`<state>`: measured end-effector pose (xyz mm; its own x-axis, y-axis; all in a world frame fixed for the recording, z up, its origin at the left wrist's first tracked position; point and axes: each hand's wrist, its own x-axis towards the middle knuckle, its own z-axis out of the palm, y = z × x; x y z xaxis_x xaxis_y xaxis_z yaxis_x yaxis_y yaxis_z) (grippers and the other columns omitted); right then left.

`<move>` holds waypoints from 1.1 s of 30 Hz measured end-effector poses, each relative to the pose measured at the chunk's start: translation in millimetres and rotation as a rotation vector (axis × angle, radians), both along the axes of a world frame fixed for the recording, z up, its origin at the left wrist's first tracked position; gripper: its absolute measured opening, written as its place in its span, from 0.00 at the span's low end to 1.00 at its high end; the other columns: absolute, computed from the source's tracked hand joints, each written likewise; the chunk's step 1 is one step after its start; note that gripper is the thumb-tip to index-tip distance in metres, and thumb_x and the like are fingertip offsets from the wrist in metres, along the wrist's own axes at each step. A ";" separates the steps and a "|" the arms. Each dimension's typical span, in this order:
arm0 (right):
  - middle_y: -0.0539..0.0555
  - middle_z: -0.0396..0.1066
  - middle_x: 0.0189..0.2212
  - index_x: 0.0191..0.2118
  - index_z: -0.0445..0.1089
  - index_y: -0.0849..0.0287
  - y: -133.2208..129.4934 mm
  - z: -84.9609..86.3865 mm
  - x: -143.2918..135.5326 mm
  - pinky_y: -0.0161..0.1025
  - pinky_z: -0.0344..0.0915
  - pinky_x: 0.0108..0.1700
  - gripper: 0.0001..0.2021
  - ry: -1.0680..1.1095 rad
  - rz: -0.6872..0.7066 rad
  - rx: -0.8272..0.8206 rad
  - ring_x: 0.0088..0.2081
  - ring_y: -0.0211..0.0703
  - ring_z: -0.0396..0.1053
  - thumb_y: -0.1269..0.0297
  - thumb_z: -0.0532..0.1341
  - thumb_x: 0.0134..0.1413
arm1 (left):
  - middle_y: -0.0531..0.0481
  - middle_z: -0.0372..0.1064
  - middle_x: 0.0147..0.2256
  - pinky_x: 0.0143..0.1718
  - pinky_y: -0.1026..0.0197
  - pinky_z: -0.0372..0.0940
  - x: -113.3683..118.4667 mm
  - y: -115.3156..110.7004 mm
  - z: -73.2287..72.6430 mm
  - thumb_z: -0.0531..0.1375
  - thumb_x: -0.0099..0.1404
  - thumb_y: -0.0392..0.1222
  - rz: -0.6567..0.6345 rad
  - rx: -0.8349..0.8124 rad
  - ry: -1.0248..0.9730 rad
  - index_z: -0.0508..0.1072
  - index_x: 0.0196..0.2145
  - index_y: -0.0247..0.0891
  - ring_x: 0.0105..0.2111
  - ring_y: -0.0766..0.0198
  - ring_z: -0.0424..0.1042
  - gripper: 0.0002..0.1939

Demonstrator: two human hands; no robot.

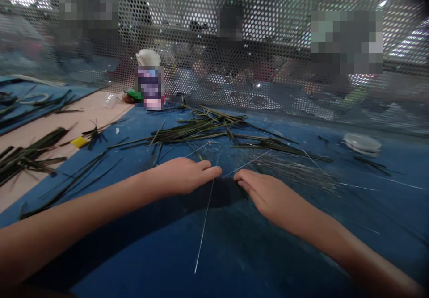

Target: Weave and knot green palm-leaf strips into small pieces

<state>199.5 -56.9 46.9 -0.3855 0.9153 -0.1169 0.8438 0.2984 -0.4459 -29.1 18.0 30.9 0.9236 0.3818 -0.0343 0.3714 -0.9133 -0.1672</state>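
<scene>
Over the blue table surface (140, 262), my left hand (189, 174) is closed, its thumb and fingers pinching a thin pale wire (207, 213) that slants down toward me. My right hand (257, 188) is a short distance to the right, fingers pressed together; a dark green strip shows just below its fingertips, and what it grips is too small to make out. Beyond both hands is a loose pile of dark green strips (187, 130). Many thin wires (298, 170) lie spread to the right of the pile.
A perforated metal screen (208, 79) stands behind the table. At the back left is a container with a white top (149, 57). A yellow piece (79, 142) and more green strips (36, 148) lie left. Stacked clear lids (362, 143) are at the right.
</scene>
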 end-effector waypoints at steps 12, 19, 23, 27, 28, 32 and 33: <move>0.54 0.73 0.32 0.37 0.68 0.56 -5.9 7.3 -4.9 0.38 0.59 0.34 0.11 0.073 -0.050 0.035 0.33 0.44 0.69 0.69 0.49 0.63 | 0.48 0.72 0.41 0.30 0.64 0.59 -14.2 17.9 11.0 0.49 0.65 0.30 -0.077 -0.061 -0.088 0.63 0.51 0.42 0.35 0.63 0.73 0.18; 0.53 0.73 0.31 0.37 0.67 0.56 -0.7 3.1 -1.2 0.38 0.58 0.33 0.10 0.124 -0.058 -0.002 0.31 0.42 0.68 0.67 0.48 0.64 | 0.45 0.71 0.41 0.36 0.62 0.61 -14.8 25.1 7.5 0.50 0.60 0.25 -0.104 0.039 -0.082 0.63 0.51 0.37 0.39 0.58 0.70 0.22; 0.53 0.72 0.32 0.38 0.65 0.57 -0.6 -2.8 -3.8 0.38 0.58 0.34 0.10 0.144 -0.064 -0.060 0.32 0.42 0.67 0.66 0.47 0.64 | 0.45 0.72 0.40 0.33 0.63 0.61 -16.2 25.1 7.6 0.51 0.60 0.26 -0.091 0.003 -0.062 0.65 0.49 0.37 0.37 0.60 0.71 0.20; 0.53 0.72 0.33 0.39 0.64 0.56 3.1 -8.9 -0.2 0.39 0.59 0.36 0.11 0.180 -0.071 -0.112 0.34 0.42 0.67 0.64 0.46 0.65 | 0.45 0.73 0.45 0.42 0.62 0.64 -16.6 28.5 5.5 0.49 0.65 0.29 -0.097 -0.082 -0.123 0.65 0.51 0.38 0.43 0.61 0.71 0.18; 0.53 0.72 0.34 0.39 0.64 0.56 4.4 -9.9 1.3 0.39 0.59 0.36 0.10 0.190 -0.061 -0.117 0.34 0.42 0.67 0.64 0.47 0.65 | 0.45 0.73 0.45 0.43 0.62 0.64 -16.6 28.9 5.0 0.49 0.65 0.29 -0.086 -0.107 -0.144 0.66 0.51 0.38 0.43 0.61 0.72 0.18; 0.52 0.71 0.34 0.39 0.65 0.56 9.9 -9.7 7.7 0.39 0.59 0.37 0.10 0.187 -0.017 -0.115 0.34 0.41 0.66 0.65 0.48 0.65 | 0.47 0.74 0.42 0.39 0.63 0.64 -17.3 25.7 5.6 0.52 0.62 0.29 -0.074 -0.161 -0.170 0.69 0.47 0.41 0.40 0.62 0.73 0.18; 0.51 0.70 0.33 0.38 0.65 0.56 11.5 -9.0 9.2 0.39 0.59 0.37 0.10 0.184 -0.016 -0.121 0.34 0.41 0.66 0.66 0.48 0.65 | 0.47 0.74 0.41 0.37 0.63 0.64 -17.4 24.1 6.4 0.52 0.61 0.28 -0.080 -0.163 -0.165 0.69 0.47 0.41 0.39 0.62 0.73 0.18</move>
